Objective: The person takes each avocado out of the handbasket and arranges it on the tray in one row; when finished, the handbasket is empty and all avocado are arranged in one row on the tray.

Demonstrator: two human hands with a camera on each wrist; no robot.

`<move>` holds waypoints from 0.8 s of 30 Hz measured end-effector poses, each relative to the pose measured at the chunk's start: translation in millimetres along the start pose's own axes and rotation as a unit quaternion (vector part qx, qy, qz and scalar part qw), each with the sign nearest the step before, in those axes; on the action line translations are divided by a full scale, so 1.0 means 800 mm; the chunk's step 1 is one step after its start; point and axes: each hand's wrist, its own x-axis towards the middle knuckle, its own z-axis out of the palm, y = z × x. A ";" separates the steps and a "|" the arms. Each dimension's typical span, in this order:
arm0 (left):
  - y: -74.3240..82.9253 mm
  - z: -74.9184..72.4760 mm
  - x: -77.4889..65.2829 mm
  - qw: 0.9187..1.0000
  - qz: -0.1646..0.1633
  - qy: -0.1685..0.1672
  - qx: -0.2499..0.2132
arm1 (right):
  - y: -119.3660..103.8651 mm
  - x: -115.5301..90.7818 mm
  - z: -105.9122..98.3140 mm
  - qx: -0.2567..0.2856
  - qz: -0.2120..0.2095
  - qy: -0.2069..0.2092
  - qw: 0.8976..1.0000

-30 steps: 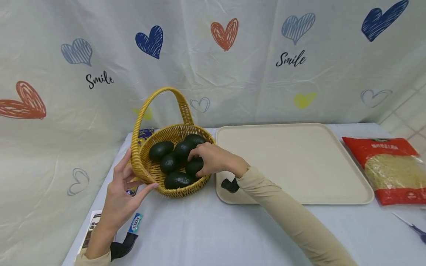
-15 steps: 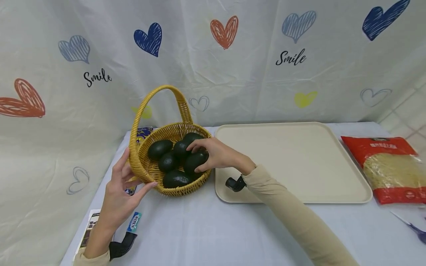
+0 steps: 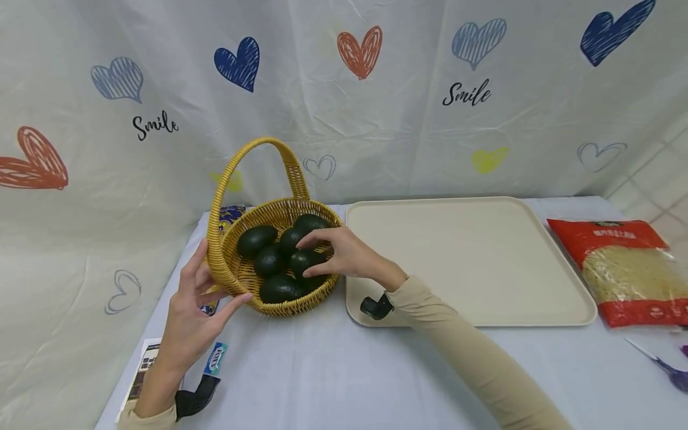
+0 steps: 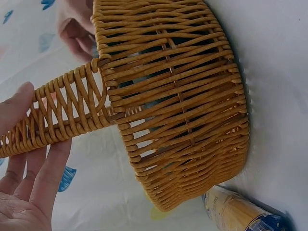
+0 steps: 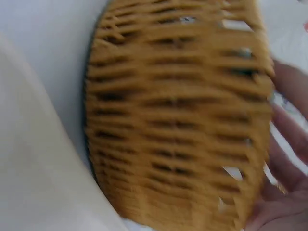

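Note:
A yellow wicker basket with a tall arched handle holds several dark green avocados. At the handle's left foot, my left hand grips it between thumb and fingers. The left wrist view shows the thumb on one side of the woven handle and the fingers on the other. Over the basket's right rim, my right hand pinches an avocado among the others. In the right wrist view, the blurred basket wall hides that avocado, and fingers show past the rim.
A cream tray lies right of the basket. Beyond it are a red bag of pale yellow food and a purple-handled tool. A blue and yellow packet, a small blue packet and a printed white item are at left.
My right hand shifts slightly right with the avocado, then back left and lower in the basket. My left hand keeps its grip on the handle.

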 end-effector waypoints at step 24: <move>0.000 0.000 -0.004 1.000 0.003 0.003 0.000 | -0.016 0.008 0.006 -0.080 -0.055 -0.069 0.993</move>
